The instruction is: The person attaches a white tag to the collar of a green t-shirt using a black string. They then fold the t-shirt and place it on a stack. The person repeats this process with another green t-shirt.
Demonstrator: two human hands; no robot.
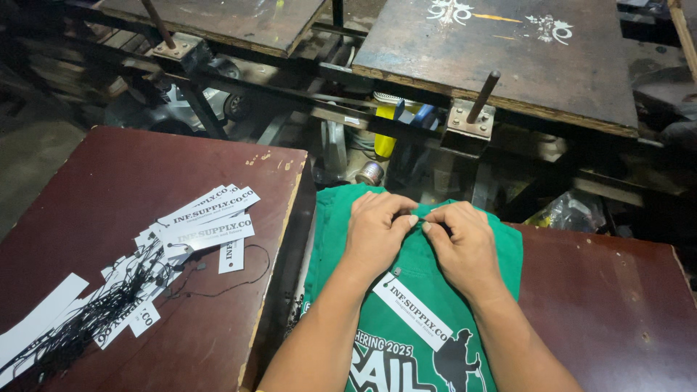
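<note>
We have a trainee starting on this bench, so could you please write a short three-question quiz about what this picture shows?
1. True or false: both hands, the left hand and the right hand, rest on the green shirt.
2. Where does the pile of white tags with black strings lie? A) on the green shirt B) on the dark red board to the person's left C) on the printing platen above
3. What lies on the shirt between the forearms?

Key
1. True; the fingertips meet near its top edge.
2. B
3. A single white tag with a black string.
</note>
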